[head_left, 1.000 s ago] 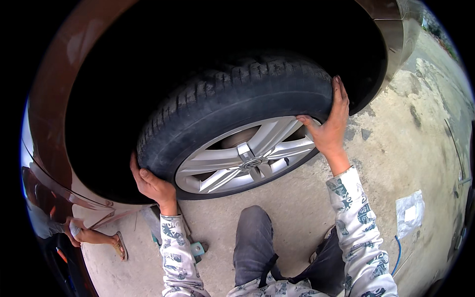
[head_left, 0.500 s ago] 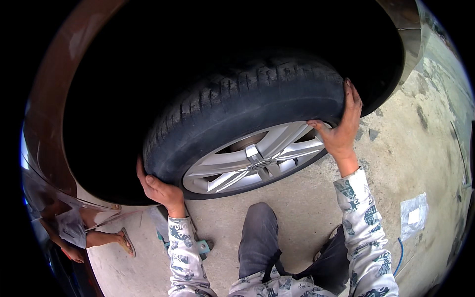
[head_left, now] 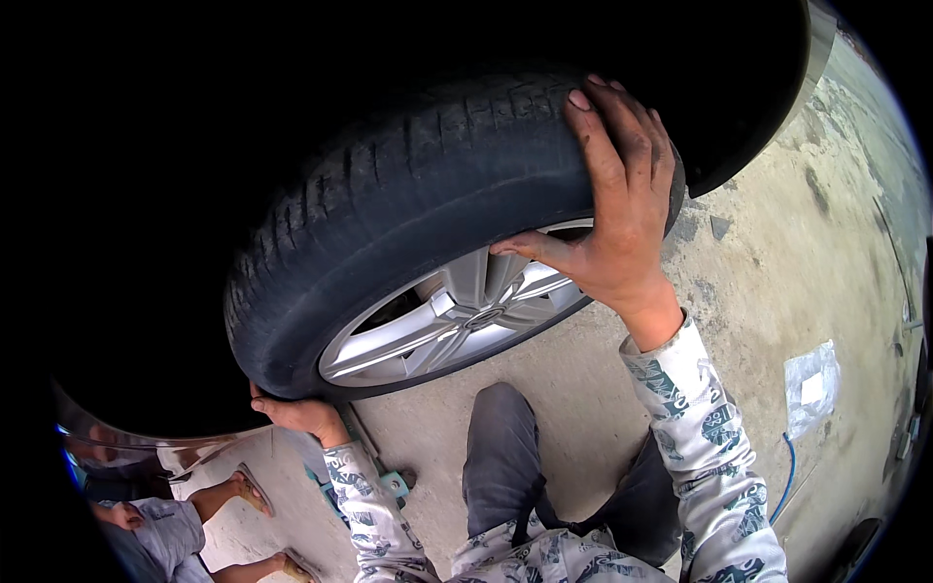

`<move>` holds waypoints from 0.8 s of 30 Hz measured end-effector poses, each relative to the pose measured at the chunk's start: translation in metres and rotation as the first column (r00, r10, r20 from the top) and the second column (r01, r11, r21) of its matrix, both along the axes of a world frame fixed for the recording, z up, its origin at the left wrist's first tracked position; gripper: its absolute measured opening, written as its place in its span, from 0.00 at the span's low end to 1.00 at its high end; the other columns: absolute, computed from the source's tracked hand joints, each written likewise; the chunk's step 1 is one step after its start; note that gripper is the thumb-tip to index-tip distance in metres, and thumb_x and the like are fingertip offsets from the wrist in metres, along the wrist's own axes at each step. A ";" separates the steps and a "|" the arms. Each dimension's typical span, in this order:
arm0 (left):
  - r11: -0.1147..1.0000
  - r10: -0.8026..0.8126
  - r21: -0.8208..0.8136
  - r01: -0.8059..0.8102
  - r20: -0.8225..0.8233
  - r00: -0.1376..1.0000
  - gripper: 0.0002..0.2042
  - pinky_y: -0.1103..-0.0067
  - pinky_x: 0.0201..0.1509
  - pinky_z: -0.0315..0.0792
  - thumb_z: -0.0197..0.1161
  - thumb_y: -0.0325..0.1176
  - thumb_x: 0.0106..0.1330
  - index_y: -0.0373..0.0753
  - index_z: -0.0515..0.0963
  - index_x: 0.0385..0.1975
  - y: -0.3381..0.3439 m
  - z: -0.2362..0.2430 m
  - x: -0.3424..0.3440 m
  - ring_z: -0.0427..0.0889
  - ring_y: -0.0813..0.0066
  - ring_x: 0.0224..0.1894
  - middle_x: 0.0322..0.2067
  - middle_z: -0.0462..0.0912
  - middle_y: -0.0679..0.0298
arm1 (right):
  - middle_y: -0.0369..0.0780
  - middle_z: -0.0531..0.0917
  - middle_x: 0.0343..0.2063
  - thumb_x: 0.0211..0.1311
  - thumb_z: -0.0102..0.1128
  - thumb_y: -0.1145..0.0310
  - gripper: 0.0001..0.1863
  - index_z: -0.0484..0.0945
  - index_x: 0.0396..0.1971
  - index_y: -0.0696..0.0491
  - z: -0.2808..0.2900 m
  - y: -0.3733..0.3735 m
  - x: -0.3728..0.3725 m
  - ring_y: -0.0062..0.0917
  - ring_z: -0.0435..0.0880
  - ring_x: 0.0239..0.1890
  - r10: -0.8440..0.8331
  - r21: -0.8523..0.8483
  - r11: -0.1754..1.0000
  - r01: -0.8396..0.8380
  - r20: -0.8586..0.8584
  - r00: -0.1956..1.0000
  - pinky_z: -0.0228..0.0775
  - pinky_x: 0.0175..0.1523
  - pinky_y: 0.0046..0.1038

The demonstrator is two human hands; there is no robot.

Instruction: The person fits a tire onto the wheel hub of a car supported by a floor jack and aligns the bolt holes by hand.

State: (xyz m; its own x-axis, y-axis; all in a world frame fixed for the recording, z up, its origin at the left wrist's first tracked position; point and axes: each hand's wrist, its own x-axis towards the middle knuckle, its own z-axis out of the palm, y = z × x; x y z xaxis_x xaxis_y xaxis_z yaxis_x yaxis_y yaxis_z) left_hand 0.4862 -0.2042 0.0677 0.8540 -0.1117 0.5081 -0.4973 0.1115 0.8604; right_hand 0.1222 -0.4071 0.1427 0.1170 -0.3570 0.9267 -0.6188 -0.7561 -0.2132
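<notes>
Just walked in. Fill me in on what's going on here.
Someone in a white long-sleeved shirt with dark prints has both bare hands on a black rubber tire fitted on a silver spoked metal wheel. The right hand is spread over the tire's upper right, thumb by the rim; the left hand is at its lower left edge. The wheel sits, tilted, at a dark wheel arch; whether it is attached doesn't show. Another person in grey shorts is at the left.

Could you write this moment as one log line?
Left hand: at lower left of tire | Right hand: spread over tire's upper right, thumb at edge of silver wheel | Nearby: another person
</notes>
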 end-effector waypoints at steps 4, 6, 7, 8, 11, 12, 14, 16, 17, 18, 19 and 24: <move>0.999 -0.018 -0.036 0.016 -0.067 0.998 0.38 0.68 0.68 0.70 0.29 0.60 0.81 0.27 0.71 0.62 0.009 -0.017 0.012 0.76 0.58 0.59 0.60 0.76 0.47 | 0.44 0.72 0.66 0.36 0.78 0.36 0.57 0.69 0.70 0.46 0.026 0.011 0.014 0.44 0.67 0.71 0.071 0.004 0.997 -0.071 -0.051 0.996 0.53 0.75 0.54; 0.999 0.011 -0.030 -0.014 -0.101 0.995 0.37 0.66 0.68 0.72 0.29 0.58 0.81 0.27 0.70 0.62 0.016 -0.027 0.025 0.78 0.57 0.58 0.59 0.77 0.47 | 0.46 0.72 0.67 0.40 0.79 0.39 0.55 0.68 0.70 0.49 0.040 0.016 0.013 0.44 0.67 0.71 0.123 0.021 0.992 -0.122 -0.051 0.991 0.55 0.75 0.51; 0.999 0.026 -0.026 -0.029 -0.119 0.993 0.37 0.66 0.68 0.73 0.29 0.58 0.82 0.26 0.70 0.62 0.019 -0.031 0.030 0.79 0.56 0.58 0.59 0.78 0.48 | 0.46 0.72 0.67 0.42 0.79 0.41 0.55 0.68 0.70 0.51 0.044 0.019 0.013 0.44 0.67 0.72 0.148 0.030 0.989 -0.146 -0.053 0.988 0.56 0.75 0.49; 0.995 0.001 -0.103 -0.019 -0.170 0.986 0.36 0.66 0.68 0.72 0.31 0.57 0.82 0.26 0.71 0.61 0.021 -0.037 0.033 0.78 0.56 0.58 0.60 0.77 0.48 | 0.47 0.71 0.68 0.43 0.79 0.42 0.54 0.68 0.70 0.52 0.042 0.013 0.007 0.44 0.67 0.72 0.168 0.006 0.986 -0.168 -0.026 0.985 0.58 0.75 0.47; 0.960 -0.053 -0.278 -0.036 -0.306 0.951 0.33 0.67 0.69 0.69 0.37 0.55 0.82 0.25 0.71 0.61 0.014 -0.045 0.026 0.76 0.56 0.59 0.61 0.75 0.50 | 0.49 0.74 0.64 0.49 0.79 0.47 0.50 0.68 0.69 0.57 0.036 0.003 -0.022 0.43 0.73 0.67 0.140 -0.007 0.990 -0.140 0.084 0.987 0.64 0.71 0.45; 0.953 -0.035 -0.296 -0.069 -0.331 0.943 0.33 0.66 0.69 0.69 0.38 0.55 0.81 0.25 0.70 0.61 0.014 -0.043 0.024 0.76 0.56 0.59 0.61 0.75 0.50 | 0.50 0.73 0.65 0.53 0.77 0.47 0.49 0.66 0.70 0.57 0.033 0.003 -0.031 0.44 0.72 0.68 0.113 0.085 0.989 -0.123 0.109 0.988 0.63 0.72 0.44; 0.955 -0.021 -0.283 -0.087 -0.360 0.933 0.34 0.66 0.70 0.68 0.39 0.56 0.81 0.25 0.69 0.62 0.021 -0.055 0.038 0.76 0.54 0.60 0.63 0.74 0.49 | 0.52 0.70 0.67 0.58 0.73 0.45 0.49 0.62 0.72 0.58 0.030 0.005 -0.054 0.45 0.69 0.70 0.058 0.250 0.963 -0.098 0.162 0.985 0.61 0.74 0.42; 0.944 -0.076 -0.326 -0.051 -0.365 0.928 0.35 0.65 0.71 0.68 0.39 0.57 0.80 0.26 0.68 0.64 0.026 -0.070 0.047 0.75 0.54 0.61 0.64 0.73 0.49 | 0.53 0.67 0.69 0.63 0.68 0.43 0.48 0.60 0.73 0.57 0.025 0.005 -0.069 0.46 0.66 0.72 0.020 0.386 0.916 -0.112 0.233 0.972 0.58 0.76 0.41; 0.937 -0.102 -0.348 -0.034 -0.365 0.925 0.35 0.65 0.71 0.68 0.39 0.58 0.80 0.26 0.68 0.64 0.027 -0.075 0.049 0.75 0.54 0.62 0.64 0.72 0.49 | 0.53 0.66 0.70 0.64 0.65 0.41 0.48 0.59 0.73 0.57 0.024 0.005 -0.075 0.46 0.65 0.73 -0.001 0.424 0.900 -0.107 0.247 0.969 0.56 0.76 0.42; 0.923 -0.147 -0.383 -0.040 -0.445 0.883 0.37 0.65 0.72 0.67 0.39 0.61 0.79 0.28 0.67 0.67 0.026 -0.075 0.047 0.74 0.53 0.64 0.66 0.71 0.49 | 0.53 0.65 0.71 0.65 0.63 0.39 0.48 0.58 0.74 0.57 0.023 0.007 -0.080 0.47 0.63 0.74 -0.026 0.465 0.879 -0.102 0.262 0.965 0.55 0.77 0.43; 0.921 -0.150 -0.386 -0.053 -0.477 0.866 0.37 0.65 0.73 0.66 0.40 0.62 0.78 0.29 0.67 0.67 0.022 -0.077 0.044 0.73 0.53 0.64 0.67 0.71 0.49 | 0.53 0.64 0.72 0.66 0.61 0.38 0.49 0.57 0.74 0.56 0.024 0.009 -0.086 0.47 0.62 0.75 -0.052 0.506 0.857 -0.099 0.275 0.960 0.54 0.77 0.43; 0.913 -0.196 -0.397 -0.091 -0.625 0.756 0.37 0.64 0.75 0.64 0.43 0.61 0.76 0.30 0.67 0.68 0.016 -0.123 0.025 0.72 0.52 0.66 0.69 0.69 0.49 | 0.52 0.62 0.73 0.62 0.65 0.37 0.53 0.55 0.76 0.55 0.027 0.023 -0.071 0.47 0.59 0.76 -0.035 0.549 0.829 -0.110 0.246 0.969 0.52 0.78 0.45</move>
